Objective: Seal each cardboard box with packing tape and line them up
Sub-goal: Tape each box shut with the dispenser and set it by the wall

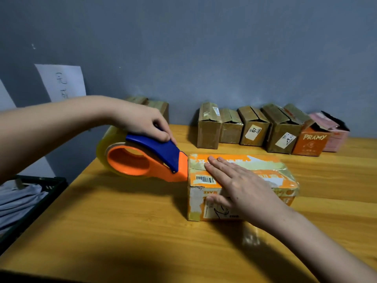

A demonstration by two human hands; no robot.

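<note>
An orange and white cardboard box (263,172) lies on its side in the middle of the wooden table (122,221). My right hand (240,186) presses flat on its top, fingers straight, thumb down the near face. My left hand (142,123) grips the blue handle of an orange tape dispenser (146,160) loaded with a clear tape roll. The dispenser's nose touches the box's left end.
Several brown boxes (251,127) stand in a row along the grey wall, ending with an orange box (310,141) and a pink one (334,135). Two more brown boxes (161,107) sit behind my left hand. A black crate (36,193) with cloth stands left of the table.
</note>
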